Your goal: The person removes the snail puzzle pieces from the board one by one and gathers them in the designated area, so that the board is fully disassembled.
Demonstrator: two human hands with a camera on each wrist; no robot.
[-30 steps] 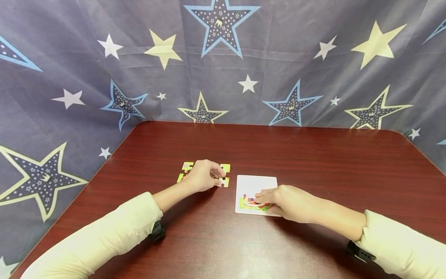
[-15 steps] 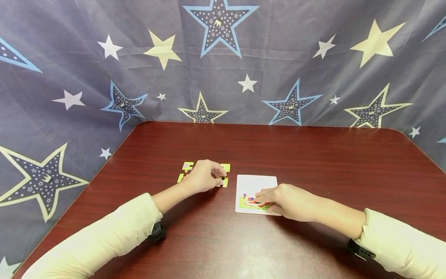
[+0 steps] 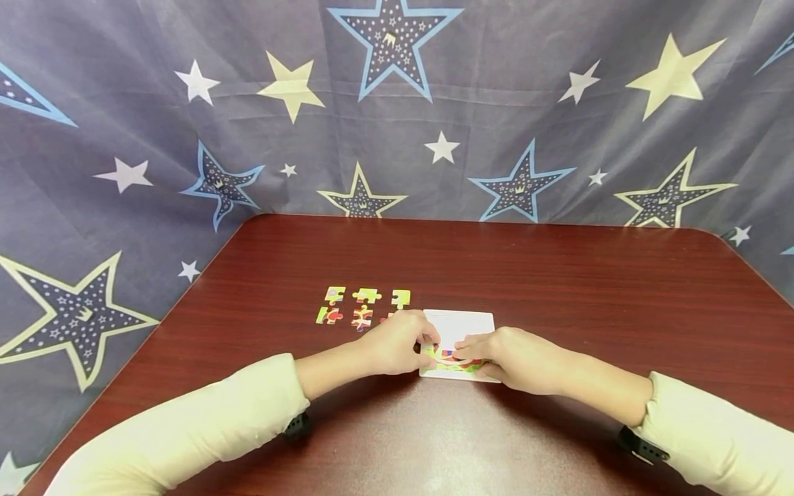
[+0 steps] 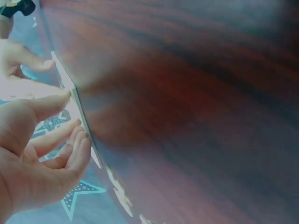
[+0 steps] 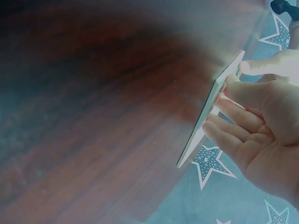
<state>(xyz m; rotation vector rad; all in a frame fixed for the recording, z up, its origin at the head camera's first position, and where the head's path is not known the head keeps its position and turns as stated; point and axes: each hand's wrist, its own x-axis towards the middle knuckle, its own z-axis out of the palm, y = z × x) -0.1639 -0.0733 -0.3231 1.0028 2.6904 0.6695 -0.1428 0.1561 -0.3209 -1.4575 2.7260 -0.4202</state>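
A white square puzzle tray (image 3: 462, 324) lies on the table, with joined pieces of a colourful jigsaw puzzle (image 3: 455, 365) along its near side. My left hand (image 3: 397, 344) is at the tray's left side, thumb and fingertips apart and touching at the puzzle's left end. On the tray's right part rests my right hand (image 3: 527, 362), its fingertips on the puzzle and its thumb near the front edge. Both wrist views show the tray (image 4: 77, 102) edge-on, with fingers and thumbs at its face. The hands cover part of the puzzle.
Several loose jigsaw pieces (image 3: 366, 296) lie in two rows on the left of the brown table (image 3: 558, 275). One loose piece (image 3: 386, 317) is partly behind the left hand. A grey curtain (image 3: 397, 138) with stars hangs behind the table.
My left hand has moved from the loose pieces rightward and nearer, to the tray's left side, uncovering several pieces. The right hand has stayed on the tray.
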